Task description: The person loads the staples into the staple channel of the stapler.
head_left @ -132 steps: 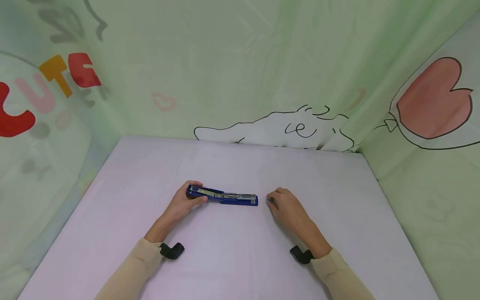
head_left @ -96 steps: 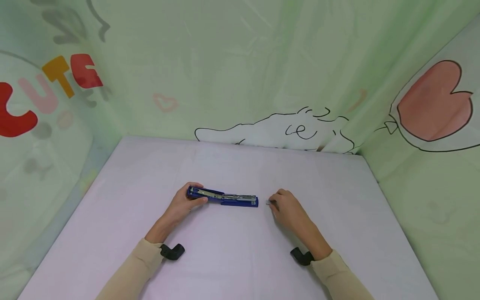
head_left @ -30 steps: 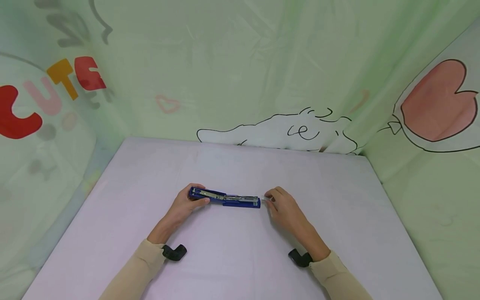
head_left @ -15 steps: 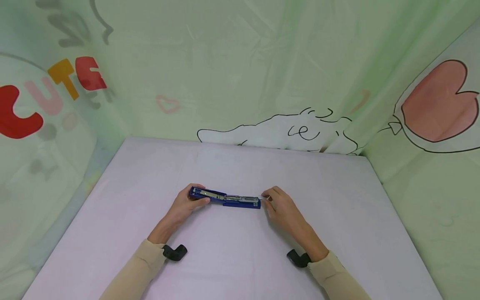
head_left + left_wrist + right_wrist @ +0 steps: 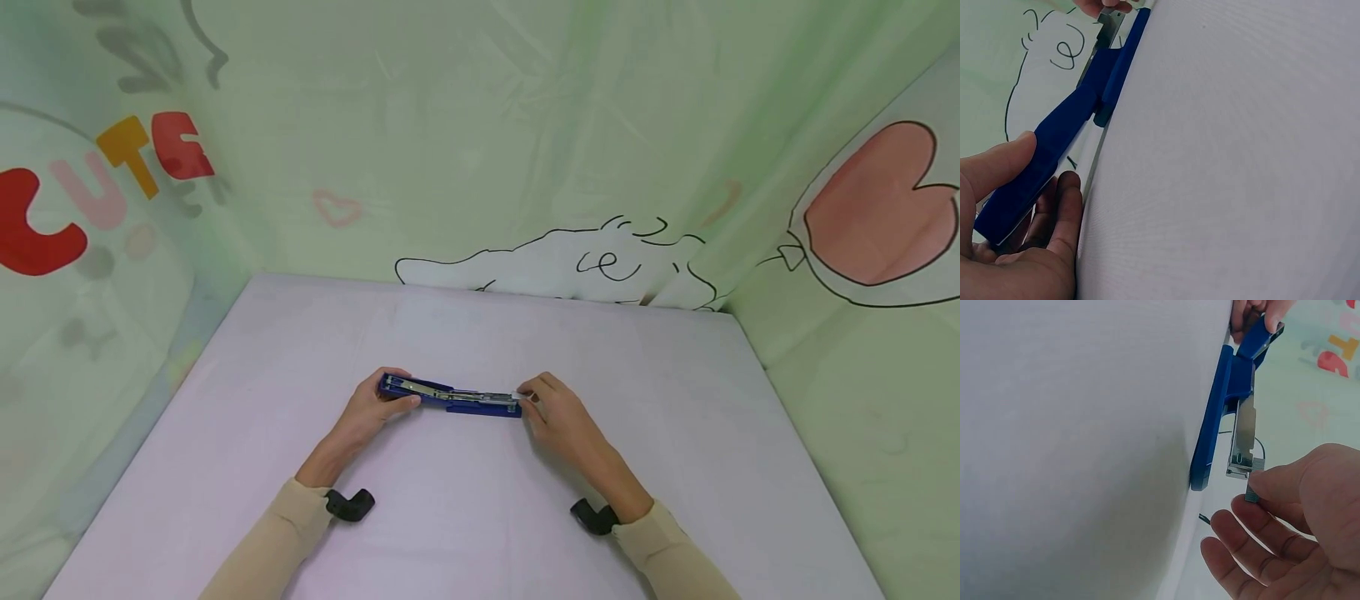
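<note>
A blue stapler (image 5: 480,408) lies opened out on the table, its metal magazine (image 5: 1245,431) exposed. My left hand (image 5: 372,404) grips the folded-back top part at the left end, thumb on one side and fingers beneath, as the left wrist view shows. Between thumb and index finger my right hand (image 5: 558,417) pinches a small strip of staples (image 5: 1254,481). In the right wrist view the strip is right at the magazine's front end, overlapping its edge; whether it lies inside the channel I cannot tell. The other fingers of that hand are spread below.
Under both hands is a table with a pale cloth (image 5: 450,517). Behind it hangs a light green curtain (image 5: 480,142) with printed drawings and letters. A black wrist mount (image 5: 350,505) sits at the left sleeve, another black wrist mount (image 5: 595,517) at the right.
My right hand has moved left with the staples, from a gap beside the stapler to its front end. The left hand and the stapler have stayed nearly in place.
</note>
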